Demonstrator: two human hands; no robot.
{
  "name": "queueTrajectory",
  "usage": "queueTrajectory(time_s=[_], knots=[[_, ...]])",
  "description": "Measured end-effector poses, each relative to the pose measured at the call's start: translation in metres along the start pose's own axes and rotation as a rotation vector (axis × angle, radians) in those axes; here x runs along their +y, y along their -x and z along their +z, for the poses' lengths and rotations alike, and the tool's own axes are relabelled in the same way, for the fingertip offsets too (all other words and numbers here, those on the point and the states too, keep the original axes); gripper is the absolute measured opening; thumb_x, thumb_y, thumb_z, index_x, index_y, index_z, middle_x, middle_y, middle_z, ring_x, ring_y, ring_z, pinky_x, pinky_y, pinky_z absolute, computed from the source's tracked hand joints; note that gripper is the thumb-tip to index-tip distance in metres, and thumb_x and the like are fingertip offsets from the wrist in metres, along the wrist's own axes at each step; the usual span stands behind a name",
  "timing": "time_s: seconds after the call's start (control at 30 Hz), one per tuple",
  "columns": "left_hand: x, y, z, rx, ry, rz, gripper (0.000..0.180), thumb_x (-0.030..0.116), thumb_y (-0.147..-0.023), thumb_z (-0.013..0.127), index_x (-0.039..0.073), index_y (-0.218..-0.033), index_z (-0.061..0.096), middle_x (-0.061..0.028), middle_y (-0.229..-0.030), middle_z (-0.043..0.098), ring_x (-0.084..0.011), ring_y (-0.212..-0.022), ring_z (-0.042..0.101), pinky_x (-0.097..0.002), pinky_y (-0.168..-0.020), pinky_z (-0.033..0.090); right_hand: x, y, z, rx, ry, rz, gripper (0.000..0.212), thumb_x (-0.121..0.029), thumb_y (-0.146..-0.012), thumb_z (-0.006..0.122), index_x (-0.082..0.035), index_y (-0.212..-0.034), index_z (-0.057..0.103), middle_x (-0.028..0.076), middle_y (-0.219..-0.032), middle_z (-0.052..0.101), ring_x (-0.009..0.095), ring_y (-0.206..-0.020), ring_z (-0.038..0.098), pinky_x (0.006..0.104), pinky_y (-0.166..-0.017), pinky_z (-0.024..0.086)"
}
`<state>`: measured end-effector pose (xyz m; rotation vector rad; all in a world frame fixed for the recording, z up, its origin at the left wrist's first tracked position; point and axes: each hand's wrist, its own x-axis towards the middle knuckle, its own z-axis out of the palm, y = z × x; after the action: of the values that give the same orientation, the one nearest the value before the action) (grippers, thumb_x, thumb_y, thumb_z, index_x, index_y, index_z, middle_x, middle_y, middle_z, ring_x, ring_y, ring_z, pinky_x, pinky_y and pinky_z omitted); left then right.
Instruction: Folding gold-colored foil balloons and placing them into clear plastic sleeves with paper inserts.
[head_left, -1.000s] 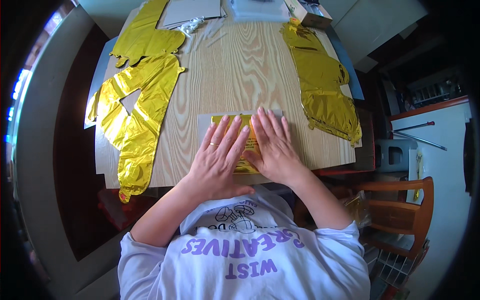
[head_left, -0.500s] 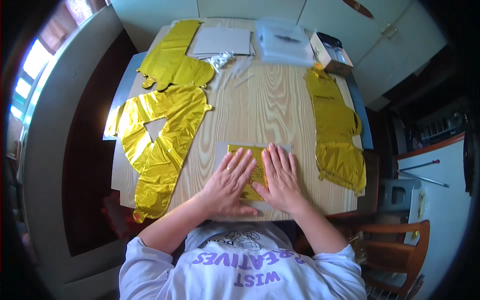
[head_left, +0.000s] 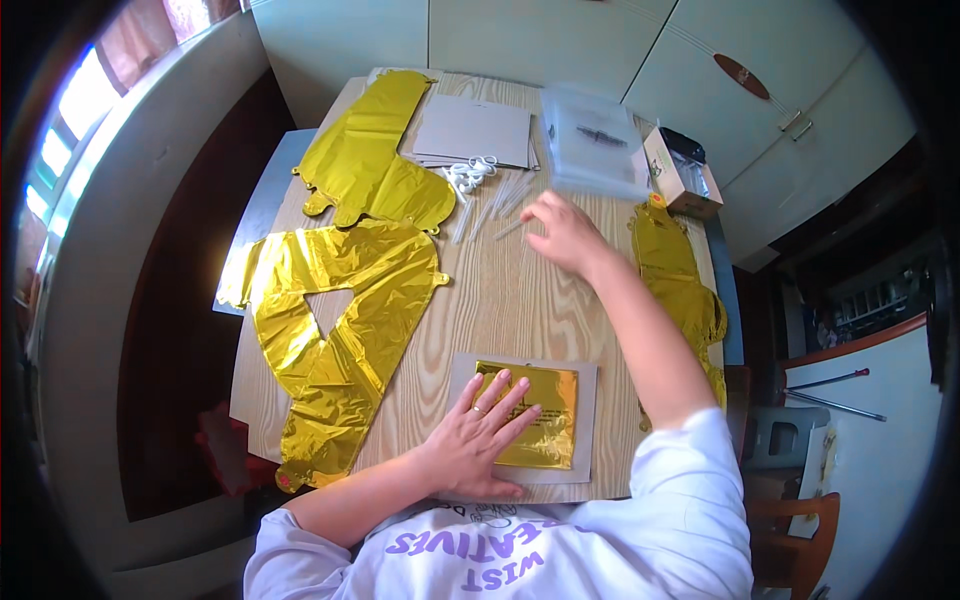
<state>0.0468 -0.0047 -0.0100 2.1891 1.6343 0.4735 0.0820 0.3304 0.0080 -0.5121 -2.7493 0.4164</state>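
Near the table's front edge, a gold foil balloon folded into a flat square point(head_left: 545, 425) lies on a grey card point(head_left: 585, 440). My left hand point(head_left: 485, 430) rests on it with the fingers spread, pressing its left part. My right hand point(head_left: 565, 232) is stretched out over the middle of the table, its fingers bent and the thumb apart from them. Just beside its fingertips lie several thin clear straws point(head_left: 480, 221). Any contact with the nearest straw is hard to make out. A small bundle of white ribbon point(head_left: 470, 175) sits just beyond the straws.
Unfolded gold foil balloons lie at the far left point(head_left: 375, 150), the left point(head_left: 375, 300) and the right point(head_left: 670, 250), the last partly behind my right arm. At the back are stacked grey cards point(head_left: 475, 130), clear plastic bags point(head_left: 590, 140) and an open box point(head_left: 685, 180).
My right hand has left the folded foil balloon and moved forward to the straws. My left hand stays on the foil. The whole view has shifted, with the table lower in it.
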Motion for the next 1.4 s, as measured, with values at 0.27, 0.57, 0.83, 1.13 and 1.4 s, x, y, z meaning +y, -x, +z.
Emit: queueTrajectory(time_s=[0.27,0.57,0.83,1.13,1.4], knots=[[-0.002,0.004,0.005,0.116,0.017,0.196,0.071,0.052,-0.073,0.079,0.008,-0.124,0.056,-0.0195,-0.147,0.047,-0.0429,-0.144,0.035,-0.0629,-0.119,0.020,0.000,0.030,0.006,-0.285,0.061,-0.030,0.010,-0.013,-0.079,0.065,-0.005,-0.085,0.062,0.013,-0.089,0.063,0.033,-0.088,0.064,0.0433,-0.080,0.053],[0.008,0.006,0.021,0.283,-0.090,0.477,0.030,0.024,-0.079,0.079,0.004,-0.095,0.063,-0.0177,-0.115,0.066,-0.0372,-0.119,0.063,-0.0558,-0.104,0.046,-0.130,0.287,-0.058,0.025,-0.282,0.302,0.011,0.000,-0.081,0.069,-0.004,-0.086,0.060,0.009,-0.077,0.062,0.022,-0.068,0.065,0.0337,-0.062,0.052],[0.015,0.015,0.029,0.283,-0.069,0.352,0.027,0.019,-0.081,0.080,0.005,-0.099,0.064,-0.0143,-0.121,0.064,-0.0369,-0.123,0.060,-0.0545,-0.106,0.046,-0.197,0.369,-0.022,0.243,-0.244,0.355,0.021,0.002,-0.077,0.072,-0.006,-0.089,0.057,0.007,-0.078,0.059,0.027,-0.070,0.062,0.0384,-0.063,0.052],[0.026,0.020,0.030,0.301,0.060,0.224,0.018,0.016,-0.086,0.075,0.006,-0.096,0.065,-0.0120,-0.115,0.065,-0.0362,-0.124,0.060,-0.0542,-0.109,0.043,-0.204,0.365,-0.008,0.279,-0.017,0.224,0.020,0.000,-0.076,0.071,-0.008,-0.087,0.056,0.007,-0.080,0.057,0.028,-0.076,0.060,0.0403,-0.070,0.050],[0.026,0.022,0.036,0.344,0.040,0.212,0.016,0.008,-0.087,0.073,0.005,-0.100,0.064,-0.0110,-0.114,0.067,-0.0355,-0.120,0.062,-0.0510,-0.108,0.045,-0.203,0.363,-0.003,0.262,-0.007,0.234,0.019,-0.002,-0.077,0.071,-0.009,-0.086,0.055,0.007,-0.081,0.056,0.028,-0.077,0.059,0.0403,-0.070,0.049]])
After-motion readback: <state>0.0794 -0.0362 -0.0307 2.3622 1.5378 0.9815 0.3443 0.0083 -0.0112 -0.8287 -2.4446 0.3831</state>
